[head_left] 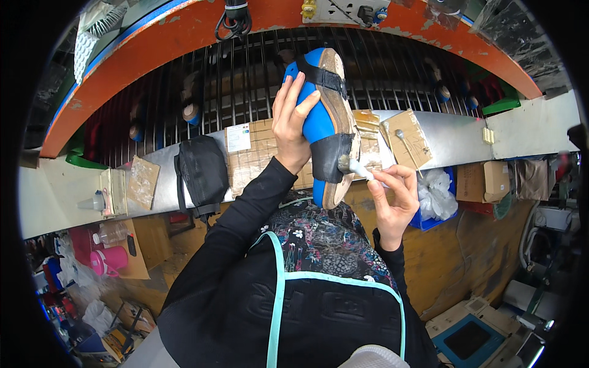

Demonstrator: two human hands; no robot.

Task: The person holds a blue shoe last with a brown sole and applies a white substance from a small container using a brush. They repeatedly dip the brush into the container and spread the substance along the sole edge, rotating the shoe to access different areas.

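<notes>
A sandal with black straps and a tan, cork-like sole (339,111) was fitted on a glossy blue plastic shoe last (313,119), which was held up over the front edge of a long grey metal surface (540,140). The left hand (293,126) was closed around the last from its left side, fingers and thumb laid on the blue plastic. To the lower right of the last, the right hand (396,197) pinched a small white tool (361,169) between thumb and fingers. The tool's darker end was at the lower black strap (331,156), close by the sole edge; whether it was touching could not be told.

Left of the last, a taped brown cardboard sheet (256,161) lay on the surface, with a soft black fabric bag (204,170) further left. Right of the last was a square piece of brown cardboard (410,130), a thin stick with a rounded grey end (406,146) lying across it. Beyond the last ran a rack of slender metal rods (245,86), under a chipped orange beam (144,49). Lower right of the last, a blue plastic bin (423,222) held crumpled clear bags (437,195); far to its lower left was a bright pink jug (110,260).
</notes>
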